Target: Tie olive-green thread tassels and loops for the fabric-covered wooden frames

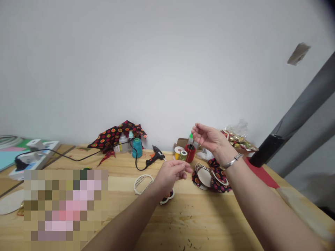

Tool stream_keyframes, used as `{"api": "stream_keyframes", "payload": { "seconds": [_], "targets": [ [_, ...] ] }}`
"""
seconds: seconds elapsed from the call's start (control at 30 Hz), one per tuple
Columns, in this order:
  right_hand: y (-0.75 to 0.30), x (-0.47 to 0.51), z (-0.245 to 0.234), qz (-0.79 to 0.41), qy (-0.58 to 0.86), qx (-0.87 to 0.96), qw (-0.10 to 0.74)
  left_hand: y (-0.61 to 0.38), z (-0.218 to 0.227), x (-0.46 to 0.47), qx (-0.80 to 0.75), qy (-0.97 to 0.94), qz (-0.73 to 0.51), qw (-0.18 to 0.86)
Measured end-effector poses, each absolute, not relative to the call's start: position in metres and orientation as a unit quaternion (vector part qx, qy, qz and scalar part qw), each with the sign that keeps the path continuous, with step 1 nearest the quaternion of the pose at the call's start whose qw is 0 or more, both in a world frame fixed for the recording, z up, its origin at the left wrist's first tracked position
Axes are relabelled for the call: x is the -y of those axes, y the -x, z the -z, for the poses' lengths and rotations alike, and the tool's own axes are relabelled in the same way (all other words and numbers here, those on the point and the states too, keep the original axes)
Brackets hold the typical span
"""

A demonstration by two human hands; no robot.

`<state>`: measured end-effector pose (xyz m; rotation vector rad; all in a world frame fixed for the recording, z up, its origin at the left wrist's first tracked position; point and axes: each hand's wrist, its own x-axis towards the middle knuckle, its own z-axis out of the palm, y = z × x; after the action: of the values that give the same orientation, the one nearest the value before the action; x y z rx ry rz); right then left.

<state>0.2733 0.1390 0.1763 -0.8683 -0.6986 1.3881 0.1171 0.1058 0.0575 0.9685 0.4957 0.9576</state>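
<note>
A thin thread (190,152) runs between my two hands above the table. My left hand (171,174) pinches its lower end, fingers pressed together. Higher and to the right, my right hand (206,137) is closed on the upper part with thumb and fingertips. Beneath my left hand lies a cut-out shape with pale scalloped edges and dark patterned fabric (167,198), partly covered by the hand. A round pale cut-out frame with slats (143,184) rests to the left of it. Right of my left hand sit several fabric-covered pieces with pale rims (205,177).
Behind my hands stand ribbon spools (179,152) and a red thread cone (191,153). A black glue gun (155,156), its cord running left, lies near a teal thread cone (136,148). Patterned fabric (117,136) drapes over bottles. A black post (265,150) stands at right.
</note>
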Motion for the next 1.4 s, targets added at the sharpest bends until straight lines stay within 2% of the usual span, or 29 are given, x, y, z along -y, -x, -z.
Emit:
{"api": "stream_keyframes", "payload": {
  "seconds": [0.5,1.1,1.4],
  "targets": [
    [-0.292,-0.149,-0.160,-0.546,0.439,0.387,0.600,-0.114,-0.058,-0.106,-0.263,-0.448,-0.438,0.734],
    [-0.318,-0.115,-0.117,-0.290,0.538,0.487,0.624,-0.091,-0.051,-0.113,-0.334,-0.482,-0.500,0.637],
    [-0.326,-0.095,-0.096,-0.269,0.584,0.505,0.576,-0.091,-0.054,-0.114,-0.358,-0.499,-0.490,0.619]
  ]
}}
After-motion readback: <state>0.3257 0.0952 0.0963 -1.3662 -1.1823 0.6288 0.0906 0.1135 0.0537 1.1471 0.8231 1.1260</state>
